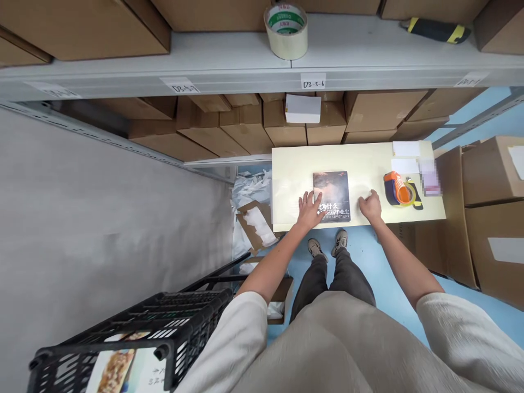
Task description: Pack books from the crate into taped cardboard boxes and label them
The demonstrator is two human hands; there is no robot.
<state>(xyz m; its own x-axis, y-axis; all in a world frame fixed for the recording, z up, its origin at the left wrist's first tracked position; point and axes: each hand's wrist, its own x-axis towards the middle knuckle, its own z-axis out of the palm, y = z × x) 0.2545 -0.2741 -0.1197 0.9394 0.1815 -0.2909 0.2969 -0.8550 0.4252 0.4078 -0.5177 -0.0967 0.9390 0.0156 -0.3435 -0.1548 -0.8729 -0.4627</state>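
A dark-covered book [332, 188] with white lettering near its lower edge lies flat on the pale table [286, 164]. My left hand [310, 211] rests on the book's lower left part, fingers spread and stretched over the cover. To the right of the book, apart from it, my right hand [370, 207] is closed at the tabletop with its fingers curled in. Whatever it may hold is hidden. Nearest to that hand on its right is an orange and dark blue tape dispenser [396, 188] with a yellowish roll.
A utility knife [416, 201] and white papers [405, 165] lie at the table's right end. Cartons [493, 229] stand to the right. Above is a shelf [229, 52] with a tape roll [286, 41]. A black crate [180, 327] is at lower left, near wrapping scraps [251, 188].
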